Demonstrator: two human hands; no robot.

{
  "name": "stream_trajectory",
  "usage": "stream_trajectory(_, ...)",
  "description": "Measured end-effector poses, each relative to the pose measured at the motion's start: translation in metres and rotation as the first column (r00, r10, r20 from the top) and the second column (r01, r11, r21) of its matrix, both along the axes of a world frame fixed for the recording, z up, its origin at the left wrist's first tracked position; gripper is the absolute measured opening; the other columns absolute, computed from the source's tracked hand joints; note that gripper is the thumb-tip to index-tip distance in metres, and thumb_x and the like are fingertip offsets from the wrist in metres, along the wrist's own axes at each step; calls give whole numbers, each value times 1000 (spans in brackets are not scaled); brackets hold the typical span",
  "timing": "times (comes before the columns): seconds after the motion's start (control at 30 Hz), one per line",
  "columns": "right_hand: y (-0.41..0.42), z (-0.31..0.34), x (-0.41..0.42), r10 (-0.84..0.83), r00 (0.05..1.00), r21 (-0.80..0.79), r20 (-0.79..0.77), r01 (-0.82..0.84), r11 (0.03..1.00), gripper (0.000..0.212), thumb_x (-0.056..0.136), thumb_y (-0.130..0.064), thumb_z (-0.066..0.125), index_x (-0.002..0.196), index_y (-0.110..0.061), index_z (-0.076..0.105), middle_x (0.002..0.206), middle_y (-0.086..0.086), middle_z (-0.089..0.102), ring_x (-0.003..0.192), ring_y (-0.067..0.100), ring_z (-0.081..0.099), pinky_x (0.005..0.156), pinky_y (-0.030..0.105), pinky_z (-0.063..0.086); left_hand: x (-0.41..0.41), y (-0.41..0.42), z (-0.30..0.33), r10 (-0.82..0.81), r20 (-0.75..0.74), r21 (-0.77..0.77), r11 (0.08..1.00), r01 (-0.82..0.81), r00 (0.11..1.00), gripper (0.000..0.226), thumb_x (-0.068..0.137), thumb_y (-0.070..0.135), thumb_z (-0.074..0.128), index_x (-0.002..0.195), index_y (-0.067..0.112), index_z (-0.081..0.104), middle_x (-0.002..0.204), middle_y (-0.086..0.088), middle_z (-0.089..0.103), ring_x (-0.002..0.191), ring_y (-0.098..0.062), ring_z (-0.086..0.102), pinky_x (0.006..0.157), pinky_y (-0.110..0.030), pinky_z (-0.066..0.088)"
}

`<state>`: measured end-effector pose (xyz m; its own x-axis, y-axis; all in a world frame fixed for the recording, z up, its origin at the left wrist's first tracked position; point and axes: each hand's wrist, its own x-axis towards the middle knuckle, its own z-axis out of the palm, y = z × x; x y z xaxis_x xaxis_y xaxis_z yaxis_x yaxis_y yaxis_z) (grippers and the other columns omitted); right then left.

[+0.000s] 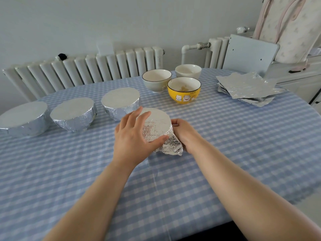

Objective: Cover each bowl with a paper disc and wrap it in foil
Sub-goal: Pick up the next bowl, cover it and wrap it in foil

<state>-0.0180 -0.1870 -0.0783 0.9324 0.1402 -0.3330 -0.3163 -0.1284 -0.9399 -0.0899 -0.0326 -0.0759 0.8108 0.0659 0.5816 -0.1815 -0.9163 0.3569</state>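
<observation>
A foil-covered bowl point(157, 125) stands at the middle of the table. My left hand point(133, 134) lies over its left side, fingers spread on the foil top and thumb along the near rim. My right hand point(185, 134) cups the bowl's right side and presses crumpled foil against the wall. Three foil-wrapped bowls point(119, 104) point(73, 114) point(23, 120) stand in a row to the left. Three uncovered bowls are at the back: a grey-green one point(157, 80), a white one point(188, 71) and a yellow cat-print one point(184, 90). No paper discs are visible.
A stack of foil sheets point(248, 88) lies at the back right of the blue checked tablecloth point(156, 180). A radiator point(83, 70) runs along the wall behind the table. A grey chair back point(250, 53) stands at the far right.
</observation>
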Motion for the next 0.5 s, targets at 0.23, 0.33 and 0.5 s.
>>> stream_trajectory(0.23, -6, 4, -1, -67, 946, -213, 319, 140, 967, 32, 91, 5, 46, 108, -16, 63, 105, -2, 68, 96, 15, 64, 73, 26, 50, -4, -5, 4, 26, -44, 19, 1000, -25, 999, 90, 68, 85, 47, 140, 29, 49, 152, 4, 41, 137, -20, 35, 110, -45, 30)
stream_trajectory(0.33, -9, 10, -8, -123, 908, -104, 400, 178, 978, 48, 89, 10, 37, 103, -20, 72, 102, -6, 72, 99, 7, 65, 83, 23, 51, -4, -5, 6, 30, -57, 26, 999, -28, 998, 92, 68, 86, 45, 140, 29, 48, 150, 3, 44, 136, -21, 38, 110, -45, 31)
stream_trajectory(0.5, -5, 13, -15, -140, 939, 7, 315, 145, 989, 47, 89, 7, 38, 108, -15, 75, 93, -5, 75, 95, 13, 71, 81, 31, 59, -3, -4, 6, 38, -45, 18, 999, -37, 998, 91, 67, 87, 46, 137, 29, 50, 146, 5, 47, 134, -20, 41, 108, -45, 33)
